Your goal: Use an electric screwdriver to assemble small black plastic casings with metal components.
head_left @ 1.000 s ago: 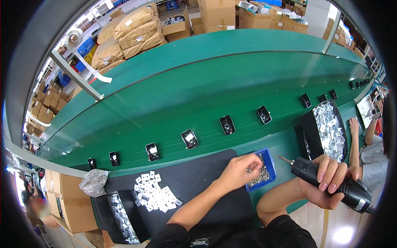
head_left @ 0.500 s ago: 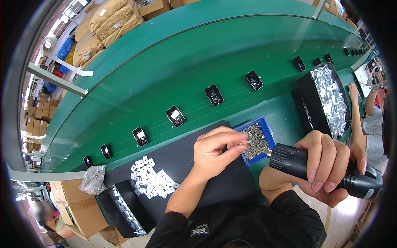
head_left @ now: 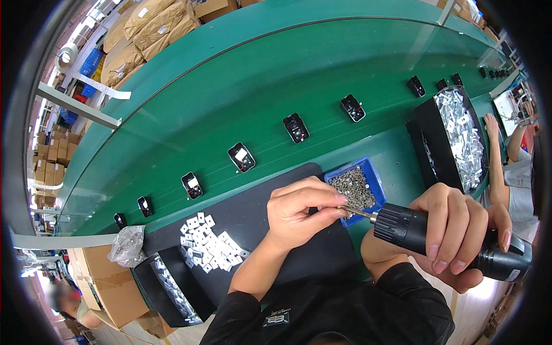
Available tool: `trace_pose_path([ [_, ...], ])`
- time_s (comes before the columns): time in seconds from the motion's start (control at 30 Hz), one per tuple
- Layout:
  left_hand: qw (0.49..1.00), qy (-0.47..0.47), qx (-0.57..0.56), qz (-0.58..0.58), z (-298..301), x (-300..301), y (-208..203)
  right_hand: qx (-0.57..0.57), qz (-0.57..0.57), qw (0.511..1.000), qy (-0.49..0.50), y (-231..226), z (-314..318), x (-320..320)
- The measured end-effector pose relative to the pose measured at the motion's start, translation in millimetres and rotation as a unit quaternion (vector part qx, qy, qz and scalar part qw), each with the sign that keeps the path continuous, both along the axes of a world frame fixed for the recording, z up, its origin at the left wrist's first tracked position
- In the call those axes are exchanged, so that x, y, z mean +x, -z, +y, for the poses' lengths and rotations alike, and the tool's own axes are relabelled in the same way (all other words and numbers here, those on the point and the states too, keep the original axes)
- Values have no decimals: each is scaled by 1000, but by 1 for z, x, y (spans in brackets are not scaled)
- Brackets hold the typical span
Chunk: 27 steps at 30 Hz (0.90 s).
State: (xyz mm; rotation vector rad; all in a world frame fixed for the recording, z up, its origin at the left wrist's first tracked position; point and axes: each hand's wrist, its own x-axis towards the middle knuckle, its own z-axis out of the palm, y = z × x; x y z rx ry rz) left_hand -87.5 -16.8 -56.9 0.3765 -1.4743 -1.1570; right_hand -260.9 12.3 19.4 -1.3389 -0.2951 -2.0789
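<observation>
1. Two hands work close in front of the body. The right hand (head_left: 454, 230) is wrapped firmly round one black power screwdriver (head_left: 402, 224), which points left.
2. The left hand (head_left: 302, 207) has thumb and forefinger pinched together at the tip of the screwdriver's single bit (head_left: 361, 213); whether a screw sits between them is too small to tell.
3. Just beyond the bit stands one blue tray (head_left: 378, 183), holding a heap of small metal screws (head_left: 353, 187), too many to count.
4. One black mat (head_left: 276, 198) lies under the left forearm; on its left part is one loose pile of pale square plates (head_left: 210, 244), overlapping and uncountable.
5. Two black boxes hold metal pieces: the left box (head_left: 187, 273) beside the mat, the right box (head_left: 428, 129) past the tray. One clear bag (head_left: 127, 246) sits behind the left box.
6. Farther off, nine black cases (head_left: 295, 127) can be counted along the green belt (head_left: 253, 98); more at the far right are too small to count.
7. One co-worker's hand (head_left: 490, 122) is beside the right box.
</observation>
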Motion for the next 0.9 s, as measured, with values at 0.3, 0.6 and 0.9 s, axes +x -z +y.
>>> trace_pose_path([
  [0.3,999,-24,-27,-30,-1,3,-4,-18,-9,1000,-8,-1,0,4],
  [0.6,997,-29,-63,-18,0,2,-1,-13,-21,999,-25,-2,0,4],
  [0.9,962,-139,-185,-147,1,17,-16,32,-96,994,-37,-8,1,19],
])
